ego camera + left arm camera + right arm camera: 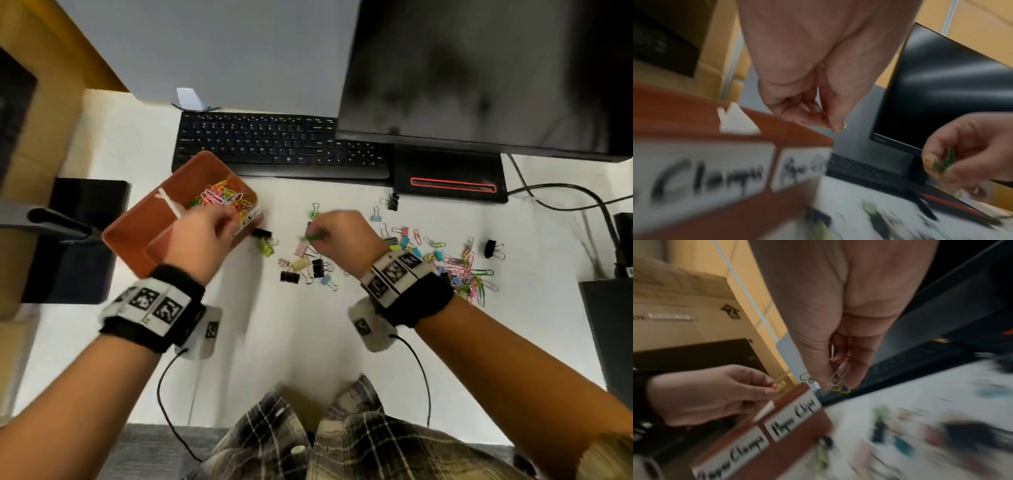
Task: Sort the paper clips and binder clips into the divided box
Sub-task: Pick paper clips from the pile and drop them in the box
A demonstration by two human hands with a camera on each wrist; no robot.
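White desk (pixel 301 342) filled the head view, its near edge at 6 o'clock beside a plaid shirt (pixel 342 442).

Over the box's near wall, at about 9 o'clock from the desk's middle, hung the left hand (pixel 202 236), a marker band on its wrist. Its fingers (pixel 833 120) were curled in a pinch on a small bunch of paper clips (pixel 844 125), of which the left wrist view showed only a yellow tip. The right hand (pixel 342 234) hung near the middle of the desk, just right of the left hand. Its fingers (pixel 857 368) were curled round a handful of paper clips (pixel 839 374), white, red and yellow loops poking out below the fingertips.

Loose binder clips (pixel 308 263) in black, yellow, pink and blue lay under and just in front of the right hand. At 3 o'clock from that hand lay a tangled heap of coloured paper clips (pixel 469 274) mixed with more small binder clips.

A brown divided box (pixel 126 233) stood at 10 o'clock, turned at an angle, with a white divider across it. Its far compartment held a pile of coloured paper clips (pixel 219 198); what could be seen of the near compartment looked bare. Two white labels (pixel 793 417) sat on its side wall, the writing blurred.

Beyond, at 12 o'clock, lay a black keyboard (pixel 267 144), and at 1 o'clock stood a dark monitor (pixel 479 75) on its stand.
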